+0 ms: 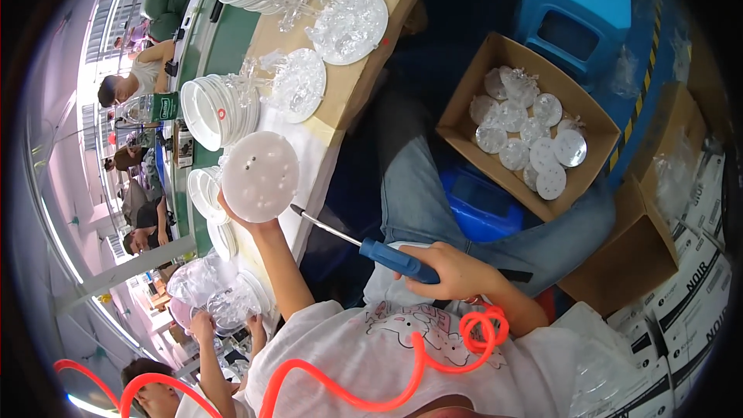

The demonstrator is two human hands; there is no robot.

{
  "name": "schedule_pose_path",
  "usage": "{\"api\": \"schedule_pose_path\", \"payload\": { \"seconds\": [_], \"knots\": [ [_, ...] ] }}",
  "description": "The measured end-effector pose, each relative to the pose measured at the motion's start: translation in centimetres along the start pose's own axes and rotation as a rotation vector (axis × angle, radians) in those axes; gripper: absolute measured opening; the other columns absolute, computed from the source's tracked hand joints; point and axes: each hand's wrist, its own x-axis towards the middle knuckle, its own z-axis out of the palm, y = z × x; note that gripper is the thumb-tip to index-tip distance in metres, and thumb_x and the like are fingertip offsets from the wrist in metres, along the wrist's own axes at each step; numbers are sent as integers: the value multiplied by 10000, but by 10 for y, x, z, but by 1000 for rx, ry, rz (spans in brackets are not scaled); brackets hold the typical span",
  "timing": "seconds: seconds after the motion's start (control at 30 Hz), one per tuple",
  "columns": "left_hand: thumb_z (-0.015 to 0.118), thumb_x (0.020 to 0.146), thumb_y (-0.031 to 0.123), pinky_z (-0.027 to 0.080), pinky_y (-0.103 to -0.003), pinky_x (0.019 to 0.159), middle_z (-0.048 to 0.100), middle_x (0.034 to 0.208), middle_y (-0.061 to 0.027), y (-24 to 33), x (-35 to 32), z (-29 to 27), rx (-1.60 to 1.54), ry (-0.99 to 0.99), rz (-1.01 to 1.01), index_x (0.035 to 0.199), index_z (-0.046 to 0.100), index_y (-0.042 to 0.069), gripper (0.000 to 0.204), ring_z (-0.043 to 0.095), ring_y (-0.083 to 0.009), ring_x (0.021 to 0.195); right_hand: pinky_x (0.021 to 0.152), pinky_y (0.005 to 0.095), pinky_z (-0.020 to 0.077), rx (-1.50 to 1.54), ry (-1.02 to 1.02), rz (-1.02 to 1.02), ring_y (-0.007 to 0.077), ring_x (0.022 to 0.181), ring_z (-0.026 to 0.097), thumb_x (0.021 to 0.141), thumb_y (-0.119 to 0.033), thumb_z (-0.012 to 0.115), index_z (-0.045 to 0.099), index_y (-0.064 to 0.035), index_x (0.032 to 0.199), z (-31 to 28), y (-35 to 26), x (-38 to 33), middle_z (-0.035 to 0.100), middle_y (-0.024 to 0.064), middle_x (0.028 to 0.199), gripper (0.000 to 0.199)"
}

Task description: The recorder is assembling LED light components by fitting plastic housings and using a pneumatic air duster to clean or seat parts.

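Note:
My left hand (pixel 254 222) holds up a round white disc (pixel 260 176) with several small holes or bumps. Its fingers are mostly hidden behind the disc. My right hand (pixel 457 272) is wrapped round the blue handle of an air blow gun (pixel 395 258). Its long metal nozzle ends in a black tip just off the disc's lower right edge. A red coiled hose (pixel 418 383) runs across my shirt and past my right wrist; where it joins the gun cannot be made out. White tubs (pixel 209 116) stand in a nested stack beyond the disc.
Clear plastic parts lie on round discs (pixel 352 27) on the table (pixel 340 81). A cardboard box (pixel 464 97) of clear and white discs sits near my legs, beside a blue stool (pixel 576 0). Another person's hands (pixel 203 327) handle clear plastic at lower left. Cartons (pixel 689 286) stand at right.

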Motion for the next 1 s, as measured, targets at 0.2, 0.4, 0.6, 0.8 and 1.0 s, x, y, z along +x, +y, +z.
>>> {"api": "schedule_pose_path", "payload": {
  "seconds": [0.2, 0.4, 0.6, 0.8, 1.0],
  "knots": [
    [381, 862, 409, 448, -452, 934, 559, 1205, -78, 3, 1, -10, -44, 17, 1, 1200, 546, 87, 495, 521, -276, 1121, 631, 449, 442, -119, 59, 12, 382, 654, 579, 761, -223, 608, 536, -50, 961, 2, -6, -4, 571, 165, 646, 274],
    [417, 871, 381, 420, -472, 954, 521, 1245, -107, 8, 6, -13, -14, -20, 9, 1253, 484, 67, 499, 497, -289, 1145, 648, 459, 463, -260, 224, 58, 402, 688, 595, 761, -240, 620, 531, -44, 973, 0, 4, -7, 599, 200, 682, 302],
    [661, 840, 185, 445, -348, 864, 464, 1207, -169, -21, 20, -31, 771, 159, 675, 1401, 251, 43, 709, 512, -244, 1043, 625, 490, 467, -451, 691, 290, 429, 685, 595, 768, -300, 627, 522, 1, 1079, -15, 60, -63, 603, 254, 715, 445],
    [779, 732, 202, 432, -409, 932, 465, 1246, -206, -23, 40, -62, 1295, 228, 984, 1367, 269, -20, 844, 508, -309, 1093, 656, 518, 461, -558, 883, 763, 439, 691, 592, 785, -324, 607, 530, 14, 983, -27, 92, -119, 608, 257, 708, 399],
    [618, 862, 338, 344, -426, 1000, 419, 1268, -185, -23, -38, 13, 1301, 81, 1302, 1280, 358, -28, 614, 461, -309, 1133, 692, 516, 466, -440, 1026, 914, 444, 749, 600, 786, -357, 595, 534, 19, 936, -31, 110, -138, 619, 265, 756, 409]
  ]
}}
